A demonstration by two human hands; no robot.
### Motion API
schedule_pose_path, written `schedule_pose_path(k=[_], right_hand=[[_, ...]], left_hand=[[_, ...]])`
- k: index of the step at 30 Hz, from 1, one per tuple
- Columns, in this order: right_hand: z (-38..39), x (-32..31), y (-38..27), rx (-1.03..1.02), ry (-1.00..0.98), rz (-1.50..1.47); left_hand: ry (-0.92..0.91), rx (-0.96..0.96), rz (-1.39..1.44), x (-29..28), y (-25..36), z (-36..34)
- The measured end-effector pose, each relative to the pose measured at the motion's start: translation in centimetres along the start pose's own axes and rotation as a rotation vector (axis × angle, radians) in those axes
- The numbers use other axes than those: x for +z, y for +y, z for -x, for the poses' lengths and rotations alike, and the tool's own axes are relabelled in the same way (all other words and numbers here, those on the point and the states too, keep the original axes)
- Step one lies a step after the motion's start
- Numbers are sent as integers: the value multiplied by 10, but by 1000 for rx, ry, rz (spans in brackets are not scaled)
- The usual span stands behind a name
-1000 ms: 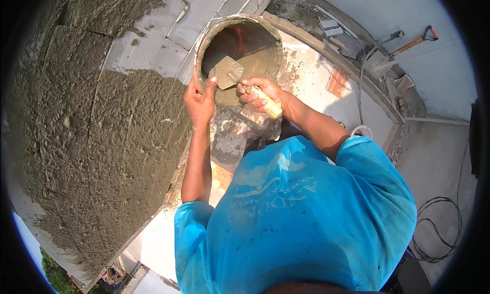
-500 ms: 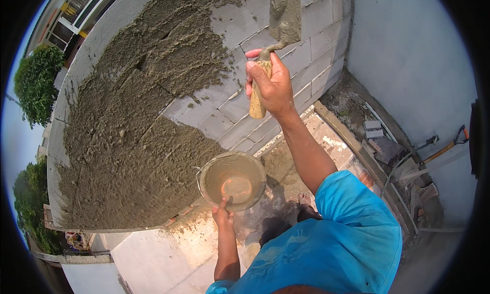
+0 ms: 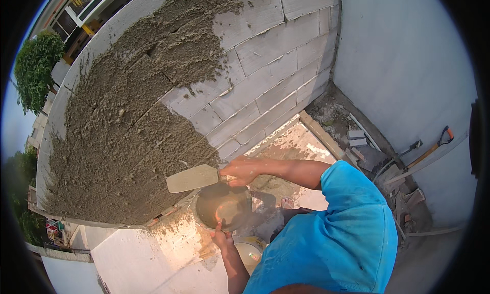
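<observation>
My right hand (image 3: 240, 170) grips the handle of a trowel (image 3: 193, 178), its broad blade pointing left in front of the wall and above the bucket's far rim. The blade is coated in grey mortar. My left hand (image 3: 222, 237) holds the near rim of a mortar-stained bucket (image 3: 227, 202), tilted so its inside shows. Little mortar is visible inside it. Rough wet mortar (image 3: 122, 135) covers the left part of the block wall (image 3: 270, 69); pale blocks stay bare toward the right.
A second, pale bucket (image 3: 249, 253) stands below, close to my body. Along the right-hand wall (image 3: 403, 64) lie rubble, white block pieces (image 3: 356, 138) and a shovel (image 3: 431, 152) with an orange grip. A timber board (image 3: 322, 135) edges the splattered floor.
My right hand has come down and left with the trowel, from high against the bare blocks to just over the bucket. The bucket and left hand have shifted slightly lower.
</observation>
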State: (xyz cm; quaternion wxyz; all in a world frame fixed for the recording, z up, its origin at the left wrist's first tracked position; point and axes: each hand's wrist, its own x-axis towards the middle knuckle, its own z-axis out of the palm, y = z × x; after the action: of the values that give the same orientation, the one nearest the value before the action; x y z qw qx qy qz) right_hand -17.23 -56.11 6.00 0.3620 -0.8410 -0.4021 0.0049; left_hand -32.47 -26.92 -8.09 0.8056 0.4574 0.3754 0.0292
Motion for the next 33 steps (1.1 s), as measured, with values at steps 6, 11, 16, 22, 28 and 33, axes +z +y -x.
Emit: schedule_pose_path(k=[6,11,16,22,28,33], right_hand=[[88,85,5,493,243,-184],[190,96,59,934,172,-152],[242,101,118,1268,64,-318],[252,80,192,1183,17,-571],[343,162,328,1229,-129,-63],[435,295,438,1775,-85,-602]], left_hand=[[66,16,11,-31,-44,4],[228,-23,-10,-32,-69,35],[331,10,25,-26,-97,44],[448,27,-121,-17,-142,46],[573,-56,-226,1,-223,-6],[658,268,-599,-63,-366,-121]])
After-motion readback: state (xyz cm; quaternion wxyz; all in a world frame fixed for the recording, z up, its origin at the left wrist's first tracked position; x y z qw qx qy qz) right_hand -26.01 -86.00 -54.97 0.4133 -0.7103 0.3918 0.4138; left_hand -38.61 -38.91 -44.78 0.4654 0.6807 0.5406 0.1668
